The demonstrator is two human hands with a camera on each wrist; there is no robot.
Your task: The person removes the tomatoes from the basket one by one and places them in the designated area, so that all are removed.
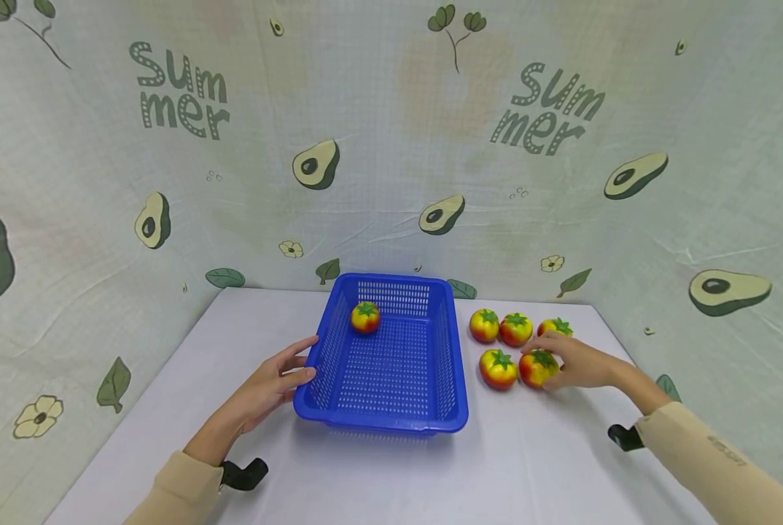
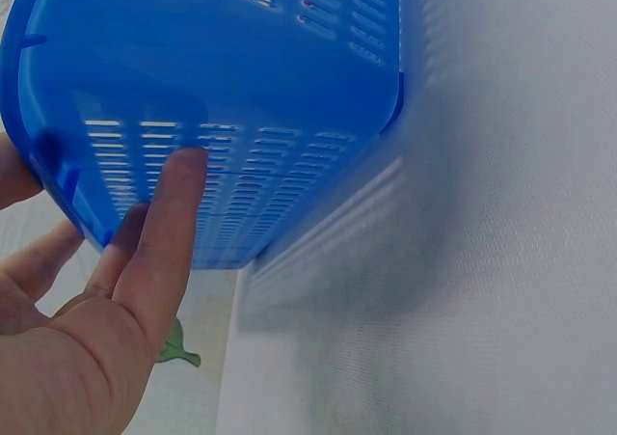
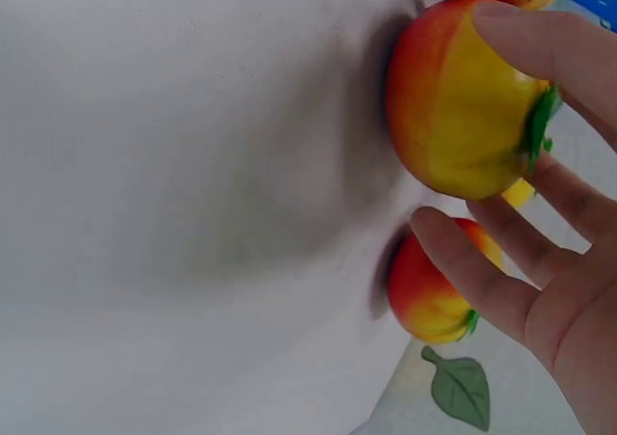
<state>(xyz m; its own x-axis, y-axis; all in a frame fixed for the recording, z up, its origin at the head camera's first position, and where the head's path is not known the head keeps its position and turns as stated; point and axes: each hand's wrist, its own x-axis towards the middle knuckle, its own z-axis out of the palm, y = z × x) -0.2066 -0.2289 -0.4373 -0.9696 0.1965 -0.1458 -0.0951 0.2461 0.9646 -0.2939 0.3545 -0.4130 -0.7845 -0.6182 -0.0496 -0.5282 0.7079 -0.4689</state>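
Observation:
My left hand (image 1: 270, 386) is at the left side of a blue perforated plastic basket (image 1: 460, 379). Its fingers are spread and fairly straight, fingertips against the basket's outer wall and rim. One red-and-yellow tomato (image 1: 365, 319) with a green leafy top sits inside, toward the back left. To the basket's right, my right hand (image 1: 578, 361) holds another tomato (image 3: 463, 107), thumb on one side and fingers around the far side. In the right wrist view a further tomato (image 3: 434, 285) lies behind the fingers, partly covered by them.
Left of the held one lies a tomato (image 1: 498, 369). Behind them stand a left tomato (image 1: 484, 326), a middle tomato (image 1: 516, 330) and a right tomato (image 1: 552, 328), partly hidden by my hand. A white table (image 1: 496, 467) carries everything; a printed cloth (image 1: 378, 109) hangs around it.

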